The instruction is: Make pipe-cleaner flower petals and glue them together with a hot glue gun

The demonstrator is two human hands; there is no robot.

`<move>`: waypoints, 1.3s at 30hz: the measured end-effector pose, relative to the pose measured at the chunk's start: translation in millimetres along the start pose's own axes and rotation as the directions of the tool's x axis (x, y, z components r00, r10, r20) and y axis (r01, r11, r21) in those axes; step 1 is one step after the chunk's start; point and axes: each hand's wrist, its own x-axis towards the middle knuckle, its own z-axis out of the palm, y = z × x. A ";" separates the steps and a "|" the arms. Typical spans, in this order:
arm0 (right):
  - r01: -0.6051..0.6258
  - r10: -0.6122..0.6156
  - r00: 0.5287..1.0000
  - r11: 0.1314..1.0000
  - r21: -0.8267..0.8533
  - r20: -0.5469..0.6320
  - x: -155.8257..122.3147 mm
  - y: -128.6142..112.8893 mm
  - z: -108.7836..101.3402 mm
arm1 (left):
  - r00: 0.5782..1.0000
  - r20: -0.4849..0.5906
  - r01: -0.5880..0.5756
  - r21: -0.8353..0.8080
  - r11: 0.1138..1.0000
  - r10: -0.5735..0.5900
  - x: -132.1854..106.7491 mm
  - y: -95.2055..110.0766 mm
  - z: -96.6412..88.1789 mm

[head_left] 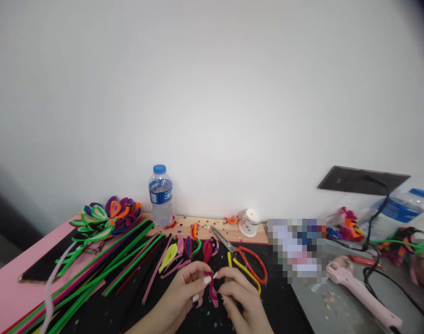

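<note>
Both of my hands meet low in the middle of the view. A folded magenta pipe cleaner (212,292) is pinched between my left hand (189,290) and my right hand (238,292). Thumb and fingertips of each hand close on it, the left near its upper end and the right along its side. Just beyond my fingers lie looped pipe-cleaner pieces, among them a yellow bundle (169,258) and a dark pink bundle (208,249). Scissors (226,240) with an orange-red handle rest open beyond my right hand.
Long pipe cleaners (104,264) and a pipe-cleaner flower (97,220) lie left, partly over a phone-like black slab (48,260). A water bottle (160,199) and paper cup (249,222) stand by the wall. Right are a pink glue gun (365,294) and black cable (374,213).
</note>
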 end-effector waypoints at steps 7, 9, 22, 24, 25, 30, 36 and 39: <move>-0.023 0.024 0.999 0.999 0.039 -0.030 3.3 1.9 -2.7 | 1.000 -0.005 0.031 -0.009 0.999 -0.031 1.2 0.1 -1.1; -0.035 0.037 0.999 0.997 0.061 -0.034 3.2 2.9 -3.6 | 1.000 -0.004 0.018 -0.004 1.000 -0.018 1.3 -0.9 -1.7; -0.197 0.211 0.977 0.943 0.270 -0.024 7.5 9.2 -8.9 | 0.995 0.057 -0.084 0.133 0.988 0.077 0.2 -2.2 -1.4; -0.213 0.228 0.973 0.927 0.308 -0.013 8.8 9.2 -9.7 | 0.993 0.077 -0.103 0.154 0.983 0.092 1.5 -4.9 -3.7; -0.220 0.235 0.972 0.920 0.324 -0.008 9.3 9.1 -10.0 | 0.992 0.086 -0.111 0.165 0.980 0.097 2.3 -6.1 -4.8; -0.237 0.254 0.967 0.902 0.362 0.000 10.3 8.5 -10.8 | 0.986 0.133 -0.131 0.227 0.965 0.102 5.4 -8.8 -7.8; -0.235 0.249 0.968 0.902 0.362 0.007 11.9 6.4 -11.1 | 0.987 0.125 -0.133 0.252 0.959 0.104 5.2 -9.2 -9.7; -0.228 0.237 0.971 0.901 0.370 0.022 11.4 5.9 -10.8 | 0.989 0.103 -0.127 0.246 0.961 0.104 5.3 -9.4 -10.4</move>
